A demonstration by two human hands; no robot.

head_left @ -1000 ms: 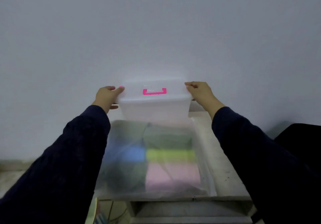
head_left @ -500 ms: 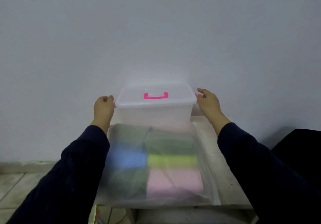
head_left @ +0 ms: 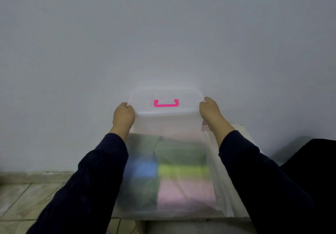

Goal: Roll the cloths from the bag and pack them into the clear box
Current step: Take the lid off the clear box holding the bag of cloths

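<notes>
At the far edge of the table [head_left: 241,132], against the wall [head_left: 163,33], the clear box [head_left: 167,121] stands with its lid [head_left: 187,97] on and a pink handle [head_left: 166,103] lying flat in the lid's middle. The left hand [head_left: 123,116] grips the lid's left edge, fingers curled over the rim; the right hand [head_left: 211,113] holds the right edge the same way, fingers hooked over the corner. Both arms are in dark sleeves [head_left: 91,179].

Just in front of the box, touching its near wall, lies the bag [head_left: 218,179], clear plastic, flat on the table. Through it show folded cloths: a blue one [head_left: 143,170] at left, a dark green one [head_left: 180,152] behind, a lime one [head_left: 183,172] in the middle right, and a pink one [head_left: 185,193] nearest. They are blurred, so I cannot tell their number or how they are stacked.

Half a second ago the hands were beside the lid, the left just off its left edge with fingers loosely bent and the right touching the right corner. Now both have closed onto the rim. A second ago the box sat higher in view and was smeared with motion; now it is sharper. The bag and cloths lie as they did.

To the right a dark shape [head_left: 312,161] stands by the table, and tiled floor [head_left: 27,197] shows at lower left.
</notes>
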